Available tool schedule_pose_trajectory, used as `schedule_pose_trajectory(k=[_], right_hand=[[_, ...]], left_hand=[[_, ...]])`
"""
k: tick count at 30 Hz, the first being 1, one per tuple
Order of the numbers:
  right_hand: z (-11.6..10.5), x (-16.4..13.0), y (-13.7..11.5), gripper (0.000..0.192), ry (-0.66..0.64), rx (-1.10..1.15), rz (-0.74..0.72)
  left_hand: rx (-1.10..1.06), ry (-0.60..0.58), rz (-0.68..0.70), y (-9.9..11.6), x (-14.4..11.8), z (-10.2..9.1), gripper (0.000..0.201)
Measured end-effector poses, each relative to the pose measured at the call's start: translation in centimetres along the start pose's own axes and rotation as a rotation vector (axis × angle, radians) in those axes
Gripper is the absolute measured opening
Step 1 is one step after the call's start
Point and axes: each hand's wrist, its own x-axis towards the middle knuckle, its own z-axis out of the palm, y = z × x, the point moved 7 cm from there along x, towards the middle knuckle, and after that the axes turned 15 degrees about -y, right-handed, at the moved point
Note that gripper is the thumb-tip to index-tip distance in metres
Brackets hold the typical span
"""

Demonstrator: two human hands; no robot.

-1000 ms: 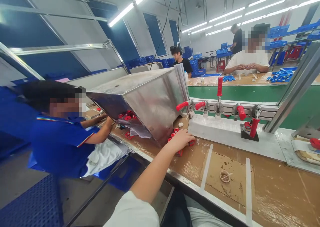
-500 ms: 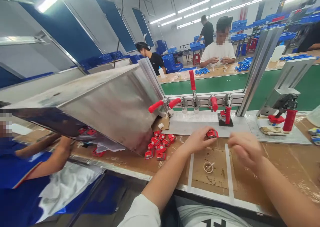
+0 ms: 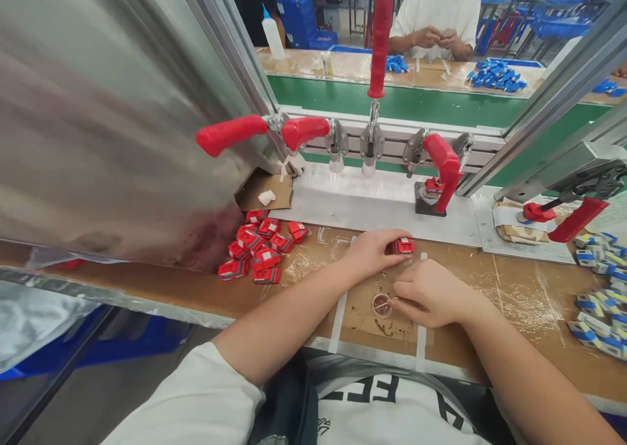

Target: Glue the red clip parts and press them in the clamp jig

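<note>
My left hand (image 3: 373,251) is closed on a small red and grey plastic part (image 3: 403,245), held just above the bench at the edge of the metal base. My right hand (image 3: 434,293) pinches the end of a thin stick (image 3: 386,304), whose other end rests in a small round cup (image 3: 375,312). The cup sits on a stained cardboard sheet (image 3: 360,324) between two strips of white tape. To the left, several similar red parts (image 3: 265,258) lie in a loose heap.
Red-handled toggle clamps (image 3: 379,46) line a rail behind my hands. One stands over a red piece on a black block (image 3: 422,206). A large metal housing (image 3: 122,138) borders the left side. Blue and white parts (image 3: 600,324) lie at right. Across the bench a person's hands (image 3: 441,38) work.
My right hand has come down and left to the cup and taken hold of the stick. My left hand still holds the red part. The head view has tilted down.
</note>
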Motion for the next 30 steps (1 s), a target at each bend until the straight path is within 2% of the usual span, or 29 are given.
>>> schedule_pose_trajectory(k=[9, 13, 15, 17, 20, 22, 24, 30], right_hand=[[-0.3, 1.0, -0.7, 0.041, 0.089, 0.137, -0.091], [-0.6, 0.7, -0.3, 0.043, 0.179, 0.209, -0.071], [-1.1, 0.0, 0.4, 0.045, 0.271, 0.274, -0.047], [-2.0, -1.2, 1.7, 0.047, 0.424, 0.349, 0.007], [-3.4, -3.7, 4.5, 0.049, 0.746, 0.432, 0.223], [-3.7, -4.9, 6.0, 0.05, 0.88, 0.451, 0.369], [-3.6, -5.1, 6.7, 0.05, 0.892, 0.449, 0.433], [-3.1, -4.1, 7.1, 0.047, 0.819, 0.429, 0.439]], left_hand=[[-0.06, 0.004, -0.02, 0.0, -0.1, -0.3, 0.037], [-0.086, 0.011, -0.019, 0.1, -0.2, -0.5, 0.036], [-0.106, 0.015, -0.011, 0.1, -0.3, -0.6, 0.034], [-0.128, 0.019, -0.01, 0.0, -0.4, -0.6, 0.031], [-0.131, 0.013, -0.025, -0.1, -0.4, -0.5, 0.029], [-0.111, 0.002, -0.039, -0.1, -0.4, -0.5, 0.028], [-0.091, -0.006, -0.052, 0.0, -0.3, -0.4, 0.027], [-0.083, -0.022, -0.072, 0.1, -0.3, -0.3, 0.03]])
